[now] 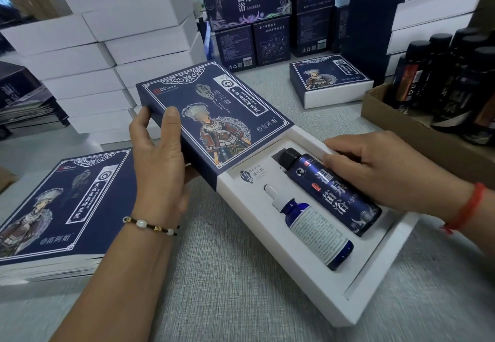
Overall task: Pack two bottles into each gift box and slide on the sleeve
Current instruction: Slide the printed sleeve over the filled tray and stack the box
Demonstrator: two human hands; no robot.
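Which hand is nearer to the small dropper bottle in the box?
Right. The right hand rests on the tall bottle beside the dropper bottle; the left hand grips the sleeve, farther away.

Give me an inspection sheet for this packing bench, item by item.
Surface: grey table, matte finish.
Job's things: white gift box holds a dropper bottle and a dark bottle in its insert; blue sleeve covers only the far end.
Clutter: stack of flat sleeves on the left; cardboard tray of bottles on the right; a sleeved box behind.
Grippers: left hand grips the sleeve; right hand rests on the dark bottle and the box edge.
Cables: nothing seen.
Surroundings: stacked white boxes and blue cartons at the back.
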